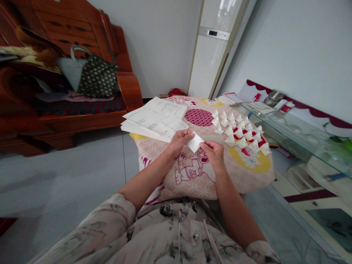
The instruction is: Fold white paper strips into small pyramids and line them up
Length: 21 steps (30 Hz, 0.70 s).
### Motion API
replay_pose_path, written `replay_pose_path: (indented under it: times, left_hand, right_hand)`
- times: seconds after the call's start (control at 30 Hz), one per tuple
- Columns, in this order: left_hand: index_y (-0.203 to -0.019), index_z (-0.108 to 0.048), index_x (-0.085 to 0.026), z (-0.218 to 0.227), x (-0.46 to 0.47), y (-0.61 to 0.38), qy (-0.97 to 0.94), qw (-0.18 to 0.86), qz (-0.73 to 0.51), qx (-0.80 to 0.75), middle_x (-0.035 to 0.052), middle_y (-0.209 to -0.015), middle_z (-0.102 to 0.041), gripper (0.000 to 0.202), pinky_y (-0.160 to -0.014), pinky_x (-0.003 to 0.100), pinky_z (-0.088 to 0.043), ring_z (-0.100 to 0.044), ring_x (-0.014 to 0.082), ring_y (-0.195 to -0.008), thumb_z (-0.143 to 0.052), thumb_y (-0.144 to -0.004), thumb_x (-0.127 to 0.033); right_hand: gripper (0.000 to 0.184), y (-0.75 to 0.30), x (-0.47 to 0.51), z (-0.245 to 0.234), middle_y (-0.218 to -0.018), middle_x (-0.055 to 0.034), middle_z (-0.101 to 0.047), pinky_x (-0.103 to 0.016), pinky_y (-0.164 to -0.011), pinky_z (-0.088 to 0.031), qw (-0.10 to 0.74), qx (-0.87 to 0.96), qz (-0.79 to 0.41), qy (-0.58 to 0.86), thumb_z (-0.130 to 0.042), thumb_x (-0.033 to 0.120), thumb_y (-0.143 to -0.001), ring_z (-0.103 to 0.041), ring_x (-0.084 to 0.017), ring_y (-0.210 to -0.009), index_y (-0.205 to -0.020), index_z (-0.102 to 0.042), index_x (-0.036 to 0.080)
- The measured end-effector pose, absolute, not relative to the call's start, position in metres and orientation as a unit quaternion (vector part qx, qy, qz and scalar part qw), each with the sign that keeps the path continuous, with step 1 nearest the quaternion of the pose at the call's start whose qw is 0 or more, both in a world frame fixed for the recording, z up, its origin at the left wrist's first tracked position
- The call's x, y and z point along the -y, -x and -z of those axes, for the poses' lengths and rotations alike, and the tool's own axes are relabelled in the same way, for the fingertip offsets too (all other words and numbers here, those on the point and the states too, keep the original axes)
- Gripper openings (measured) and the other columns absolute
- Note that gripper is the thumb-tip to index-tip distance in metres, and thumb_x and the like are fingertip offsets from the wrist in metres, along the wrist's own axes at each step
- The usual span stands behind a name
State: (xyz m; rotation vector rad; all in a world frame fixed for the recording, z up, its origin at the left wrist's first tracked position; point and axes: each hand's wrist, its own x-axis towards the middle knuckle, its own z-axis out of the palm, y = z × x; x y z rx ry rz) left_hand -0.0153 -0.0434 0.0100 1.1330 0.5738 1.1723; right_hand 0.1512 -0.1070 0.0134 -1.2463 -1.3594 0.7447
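Note:
Between my two hands is a small folded square of white paper [195,143], held above the patterned tablecloth. My left hand [181,139] pinches its upper left edge, and my right hand [213,151] grips its right corner between thumb and finger. Just beyond my left hand lies a spread stack of printed paper sheets [158,119]. To the right of my right hand stand several small pointed folded paper pieces [242,142], set out in rough rows.
The tablecloth [165,161] covers a small table. A glass-topped cabinet [302,135] carrying odds and ends runs along the right. More papers [229,98] lie at the table's far right edge. A wooden bench [90,113] with a dotted bag [97,77] is at the left.

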Motion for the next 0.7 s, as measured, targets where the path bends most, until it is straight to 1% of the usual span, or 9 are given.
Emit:
replay_pose_path:
  times: [0.13,0.33,0.47,0.53,0.7]
  left_hand:
    - [-0.069,-0.064,-0.014,-0.0105,0.0435,0.0153,-0.506,0.646,-0.517,-0.243,-0.0008,-0.059,-0.063,0.047,-0.051,0.021,-0.04,-0.053,0.0091,-0.05,-0.086,-0.063,-0.056]
    - [-0.072,-0.064,-0.014,-0.0102,0.0432,0.0159,-0.512,0.646,-0.51,-0.245,-0.0002,-0.062,-0.064,0.047,-0.053,0.022,-0.042,-0.056,0.0101,-0.053,-0.084,-0.065,-0.056]
    - [-0.072,-0.064,-0.014,-0.0114,0.044,0.0163,-0.511,0.649,-0.503,-0.254,0.0,-0.063,-0.065,0.048,-0.054,0.022,-0.042,-0.056,0.0103,-0.054,-0.085,-0.063,-0.057]
    - [-0.071,-0.064,-0.014,-0.0125,0.045,0.0163,-0.511,0.65,-0.501,-0.257,-0.0001,-0.062,-0.064,0.049,-0.054,0.022,-0.042,-0.056,0.0102,-0.053,-0.085,-0.062,-0.058]
    - [-0.068,-0.063,-0.015,-0.0151,0.0476,0.0163,-0.515,0.639,-0.509,-0.259,-0.0012,-0.059,-0.062,0.049,-0.053,0.022,-0.04,-0.052,0.0091,-0.051,-0.085,-0.062,-0.058]
  right_hand:
    - [0.036,-0.1453,0.1092,-0.0115,-0.054,0.0018,-0.058,-0.024,-0.048,-0.039,0.545,0.576,-0.296,0.532,-0.07,0.049,-0.078,-0.054,-0.014,-0.05,-0.063,-0.064,0.017]
    - [0.036,-0.144,0.1108,-0.0123,-0.053,0.0012,-0.06,-0.024,-0.048,-0.038,0.548,0.577,-0.273,0.541,-0.069,0.049,-0.079,-0.052,-0.014,-0.049,-0.064,-0.066,0.017]
    - [0.034,-0.1435,0.1129,-0.0146,-0.056,0.0001,-0.064,-0.025,-0.051,-0.041,0.549,0.578,-0.278,0.536,-0.068,0.049,-0.08,-0.056,-0.015,-0.052,-0.067,-0.069,0.017]
    - [0.035,-0.1432,0.1144,-0.0161,-0.057,0.0001,-0.065,-0.026,-0.053,-0.042,0.546,0.583,-0.271,0.537,-0.066,0.048,-0.082,-0.057,-0.016,-0.053,-0.066,-0.069,0.018]
    - [0.038,-0.144,0.1164,-0.0182,-0.055,0.0005,-0.061,-0.026,-0.052,-0.04,0.533,0.601,-0.251,0.54,-0.062,0.048,-0.084,-0.053,-0.015,-0.052,-0.06,-0.064,0.018]
